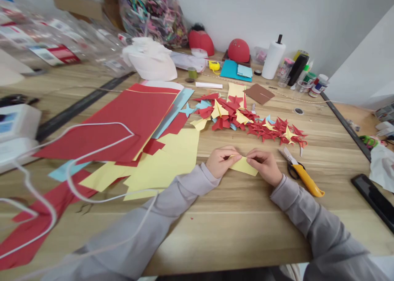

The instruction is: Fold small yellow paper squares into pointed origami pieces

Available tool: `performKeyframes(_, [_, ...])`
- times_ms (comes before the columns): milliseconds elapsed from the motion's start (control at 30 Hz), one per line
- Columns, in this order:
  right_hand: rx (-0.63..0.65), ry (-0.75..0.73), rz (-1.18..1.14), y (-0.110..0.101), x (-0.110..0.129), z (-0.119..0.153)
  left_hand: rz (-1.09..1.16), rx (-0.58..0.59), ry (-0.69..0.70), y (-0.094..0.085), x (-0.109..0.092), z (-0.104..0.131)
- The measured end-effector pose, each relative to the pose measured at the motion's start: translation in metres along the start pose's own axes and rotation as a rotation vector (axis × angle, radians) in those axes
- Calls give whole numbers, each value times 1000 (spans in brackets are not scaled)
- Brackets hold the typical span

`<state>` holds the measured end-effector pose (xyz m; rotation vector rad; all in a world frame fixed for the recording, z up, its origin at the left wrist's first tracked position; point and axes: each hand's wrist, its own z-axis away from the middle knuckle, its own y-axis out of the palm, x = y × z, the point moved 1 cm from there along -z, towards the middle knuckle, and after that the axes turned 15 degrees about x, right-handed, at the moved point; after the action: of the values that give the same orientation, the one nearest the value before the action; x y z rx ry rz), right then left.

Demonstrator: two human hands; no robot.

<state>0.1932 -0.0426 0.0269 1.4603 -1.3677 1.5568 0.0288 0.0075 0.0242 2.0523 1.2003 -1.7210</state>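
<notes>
A small folded piece of yellow paper is pinched between both hands just above the wooden table. My left hand grips its left end, thumb on top. At its upper right edge, my right hand holds it between thumb and fingers. Beyond the hands lies a long heap of folded red paper stars, mixed with yellow and blue ones. To the right of my right hand rest a yellow-handled utility knife and black-handled scissors, partly overlapping.
Large red paper sheets and yellow sheets cover the left side, with a white cable looped over them. A black phone lies at the right. Paint bottles, a tape measure and a white roll stand at the back.
</notes>
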Motion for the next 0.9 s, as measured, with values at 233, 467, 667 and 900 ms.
performKeyframes(233, [-90,71,-142,-9,-3,-1,97,-124,-54,-3,1,1])
performKeyframes(467, [-167,83,-307,-15,-14,-1,197,-220,-139,-6,0,1])
performKeyframes(667, [-230,107,-488,-19,-15,-2,261,-358,-227,-10,10,1])
performKeyframes(900, [-183,111,-378,-13,-7,-1,421,-551,-328,-16,24,-1])
